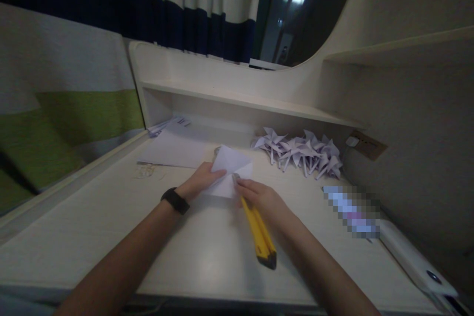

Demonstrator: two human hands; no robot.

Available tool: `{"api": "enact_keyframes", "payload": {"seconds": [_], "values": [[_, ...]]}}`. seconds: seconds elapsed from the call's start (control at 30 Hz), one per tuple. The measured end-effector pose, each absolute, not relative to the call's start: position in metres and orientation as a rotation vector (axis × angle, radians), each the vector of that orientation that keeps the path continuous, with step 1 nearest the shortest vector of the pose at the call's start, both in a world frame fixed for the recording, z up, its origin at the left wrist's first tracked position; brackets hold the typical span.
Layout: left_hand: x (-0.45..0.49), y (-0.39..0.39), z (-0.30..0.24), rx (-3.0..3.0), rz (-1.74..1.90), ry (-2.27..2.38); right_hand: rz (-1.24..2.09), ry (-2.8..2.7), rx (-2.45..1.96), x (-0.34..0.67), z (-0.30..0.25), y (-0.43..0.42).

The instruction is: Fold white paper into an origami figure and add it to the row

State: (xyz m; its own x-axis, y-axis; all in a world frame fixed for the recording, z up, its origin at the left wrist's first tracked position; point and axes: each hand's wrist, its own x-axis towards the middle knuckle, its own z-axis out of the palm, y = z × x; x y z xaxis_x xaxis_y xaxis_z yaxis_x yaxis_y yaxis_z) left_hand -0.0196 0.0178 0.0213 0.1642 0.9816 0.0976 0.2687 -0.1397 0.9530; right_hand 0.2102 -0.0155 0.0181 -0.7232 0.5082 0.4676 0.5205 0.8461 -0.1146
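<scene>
Matt, smooth paper forms the square (226, 159) at mid-frame and the pinwheels (296, 150) right of centre, the yellow tool (256, 227) looks plastic, the bench (205, 256) smooth with a soft sheen, and the upper-left curtain (74, 44) matt cloth.

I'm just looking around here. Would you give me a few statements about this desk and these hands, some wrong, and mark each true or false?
1. The right hand holds a yellow tool. True.
2. Both wrists are bare. False: the left one wears a black band.
3. The left hand holds white paper. True.
4. Pinwheels lie on the desk, to the right of the held paper. True.
5. The pinwheels are bright red. False: they are whitish.
6. The curtain is plain white. False: the curtain also has dark blue and green.
</scene>
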Motion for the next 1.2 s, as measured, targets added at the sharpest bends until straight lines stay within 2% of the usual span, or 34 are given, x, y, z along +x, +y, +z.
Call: {"api": "enact_keyframes", "payload": {"seconds": [0.13, 0.5, 0.73, 1.2], "values": [[-0.021, 0.014, 0.023, 1.407, 1.075, 1.121, 0.059, -2.396, -0.803, 0.232, 0.025, -0.006], [-0.018, 0.008, 0.021, 1.308, 0.997, 1.126, -0.105, -2.515, -1.204, 0.333, -0.022, 0.019], [-0.014, 0.008, 0.015, 1.290, 0.973, 1.164, -0.003, -2.547, -1.292, 0.329, -0.018, 0.039], [-0.015, 0.010, 0.008, 1.355, 0.919, 1.018, -0.002, -2.655, -1.144, 0.328, -0.005, 0.071]]}}
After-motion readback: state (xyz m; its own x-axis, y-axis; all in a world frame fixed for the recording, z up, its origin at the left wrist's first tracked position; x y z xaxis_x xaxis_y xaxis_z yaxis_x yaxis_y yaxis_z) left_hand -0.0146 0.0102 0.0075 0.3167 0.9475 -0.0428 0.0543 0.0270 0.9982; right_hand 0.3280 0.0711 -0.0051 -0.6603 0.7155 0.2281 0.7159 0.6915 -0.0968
